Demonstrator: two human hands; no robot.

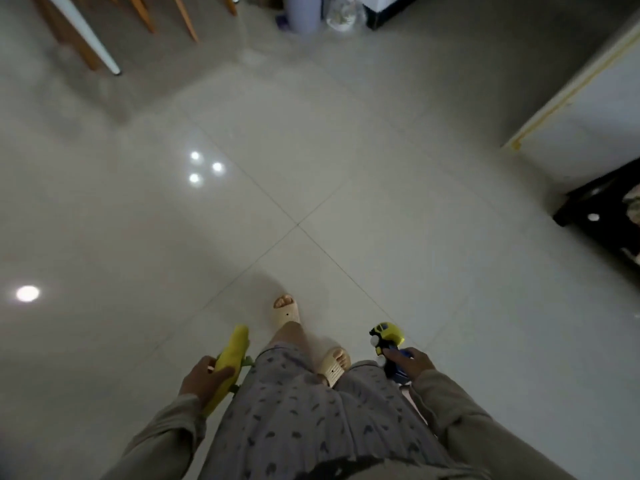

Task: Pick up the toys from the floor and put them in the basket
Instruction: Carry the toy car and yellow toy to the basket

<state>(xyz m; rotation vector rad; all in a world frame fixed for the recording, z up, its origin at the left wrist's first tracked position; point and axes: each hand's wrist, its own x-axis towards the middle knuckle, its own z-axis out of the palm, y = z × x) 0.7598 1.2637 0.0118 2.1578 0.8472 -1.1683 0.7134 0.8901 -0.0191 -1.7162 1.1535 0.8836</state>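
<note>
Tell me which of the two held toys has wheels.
The yellow-and-blue toy truck in the right hand: white wheels show along its side. The yellow toy in the left hand shows none.

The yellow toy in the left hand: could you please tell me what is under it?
Below the yellow toy lies bare tiled floor; it is held clear of it. The left hand wraps its middle, fingers on top, hiding that part. Small green pieces show beside it.

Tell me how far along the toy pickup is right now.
Midway: the left hand holds a yellow toy and the right hand a yellow-and-blue toy truck. No toys show on the tiled floor. Still left: dropping both into the basket, which isn't in view.
</note>
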